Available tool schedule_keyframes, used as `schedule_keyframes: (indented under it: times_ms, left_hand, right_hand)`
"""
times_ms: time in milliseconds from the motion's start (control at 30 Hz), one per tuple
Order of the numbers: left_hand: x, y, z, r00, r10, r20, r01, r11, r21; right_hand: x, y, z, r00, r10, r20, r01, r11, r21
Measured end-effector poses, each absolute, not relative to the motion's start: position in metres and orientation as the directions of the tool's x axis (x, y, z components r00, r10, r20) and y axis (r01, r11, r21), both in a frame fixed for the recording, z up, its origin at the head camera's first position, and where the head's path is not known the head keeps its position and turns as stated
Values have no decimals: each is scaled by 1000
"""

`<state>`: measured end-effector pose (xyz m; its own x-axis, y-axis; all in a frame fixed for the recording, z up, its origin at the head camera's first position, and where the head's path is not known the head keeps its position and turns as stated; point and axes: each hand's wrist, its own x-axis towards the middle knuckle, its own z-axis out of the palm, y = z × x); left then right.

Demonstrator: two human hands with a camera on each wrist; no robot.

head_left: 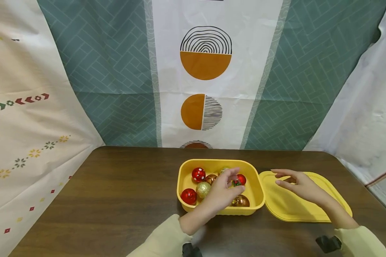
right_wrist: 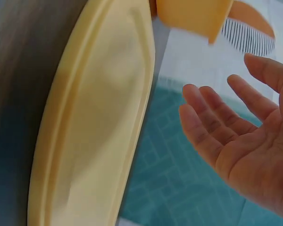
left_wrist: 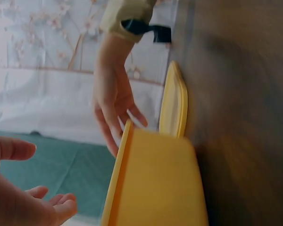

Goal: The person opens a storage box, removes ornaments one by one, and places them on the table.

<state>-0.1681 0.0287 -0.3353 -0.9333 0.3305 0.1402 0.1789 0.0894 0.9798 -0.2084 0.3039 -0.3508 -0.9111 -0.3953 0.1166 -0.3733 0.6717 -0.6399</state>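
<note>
- Yellow tub [head_left: 258, 200] sits on the dark wooden table [head_left: 115, 200], at about 12 o'clock from the person; its yellow lid [head_left: 286, 207] lies flat on the table at the tub's 3 o'clock, touching or just beside its rim.
- Tub contents: red ball with white dots [head_left: 198, 174] at the 10 o'clock corner, plain red ball [head_left: 188, 196] at 8 o'clock, gold glitter ball [head_left: 203, 189] just beside it, bronze ball [head_left: 241, 201] at 5 o'clock. Others partly hidden by the hand.
- Left hand [head_left: 222, 192] is over the tub's middle, fingers loosely curled and apart, thumb raised; fingertips near a small red ball [head_left: 241, 179] at 1 o'clock. I cannot tell whether it pinches anything; the left wrist view shows its fingers bare.
- Right hand [head_left: 300, 185] hovers above the lid, fingers straight and a little spread, palm down, holding nothing; right wrist view confirms an empty palm.
- Judgement: the ornaments appear to be in, and the step in hand looks like settling them.
- Next move likely calls for the left hand to clear the tub, the right hand to grip the lid by its edge, then square it over the rim.
</note>
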Motion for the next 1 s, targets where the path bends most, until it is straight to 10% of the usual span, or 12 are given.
schedule_keyframes:
  times_ms: [600, 1000]
  left_hand:
    - [-184, -54, -350, -921, 367, 131, 250, 298, 921]
    - [-194, -65, -357, -865, 473, 166, 454, 600, 659]
  right_hand:
    - [-219, 263, -376, -861, -504, 71, -388, 561, -731]
    - [-219, 264, -378, -868, -496, -27, -265, 507, -820]
